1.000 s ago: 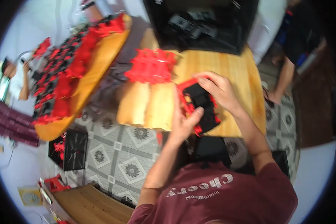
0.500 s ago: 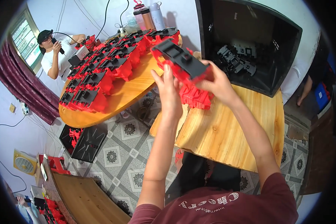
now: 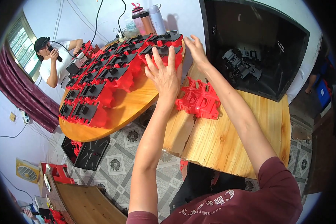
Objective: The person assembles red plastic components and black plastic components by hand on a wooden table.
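Note:
My left hand [image 3: 163, 76] is open, fingers spread, over a red plastic part with a black top plate [image 3: 161, 50] at the right end of the oval wooden table [image 3: 134, 106]. It hides some of that part, so I cannot tell whether the fingertips touch it. My right hand [image 3: 197, 51], also open and holding nothing, is just to the right of the same part. Rows of similar red-and-black assemblies [image 3: 113, 72] stand to its left. Below my hands, a red plastic frame without a black plate [image 3: 201, 99] lies on the lower wooden table [image 3: 231, 138].
A large black bin [image 3: 287, 71] with grey-black plastic parts [image 3: 242, 64] inside sits at the right. Bottles [image 3: 157, 20] stand behind the oval table. A person in a white shirt [image 3: 52, 69] is at the far left. Another black crate [image 3: 91, 153] is on the floor.
The red-and-black assembly I held in both hands is now on the oval table among the others. Both hands have let go and moved up and away; the view has shifted slightly.

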### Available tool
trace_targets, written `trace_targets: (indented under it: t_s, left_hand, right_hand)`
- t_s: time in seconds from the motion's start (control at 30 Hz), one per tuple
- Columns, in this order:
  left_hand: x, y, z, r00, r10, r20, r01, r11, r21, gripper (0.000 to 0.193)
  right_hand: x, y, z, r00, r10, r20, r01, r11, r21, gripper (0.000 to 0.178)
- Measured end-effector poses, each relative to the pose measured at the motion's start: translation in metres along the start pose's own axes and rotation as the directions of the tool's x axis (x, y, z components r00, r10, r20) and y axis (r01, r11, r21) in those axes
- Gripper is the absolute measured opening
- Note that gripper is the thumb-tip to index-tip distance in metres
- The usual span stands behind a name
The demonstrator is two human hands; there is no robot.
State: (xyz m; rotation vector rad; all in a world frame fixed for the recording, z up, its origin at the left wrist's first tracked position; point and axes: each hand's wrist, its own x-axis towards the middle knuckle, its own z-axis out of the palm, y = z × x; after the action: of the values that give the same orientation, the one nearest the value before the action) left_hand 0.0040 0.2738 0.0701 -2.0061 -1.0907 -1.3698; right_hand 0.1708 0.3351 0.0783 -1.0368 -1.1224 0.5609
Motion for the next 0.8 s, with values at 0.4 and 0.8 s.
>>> trace_targets:
  t_s: [0.4,0.8]
  left_hand:
    - [0.002,-0.018,0.037,0.993,-0.114,0.014,0.112,0.99,0.083,0.066]
    - [-0.101,0.02,-0.018,0.988,0.089,0.124,-0.059,0.971,-0.23,0.041]
  right_hand:
    - [0.033,0.024,0.042,0.996,0.084,0.01,-0.084,0.993,0.08,0.071]
    - [-0.116,-0.01,-0.128,0.853,0.151,0.499,0.371,0.498,-0.784,0.045]
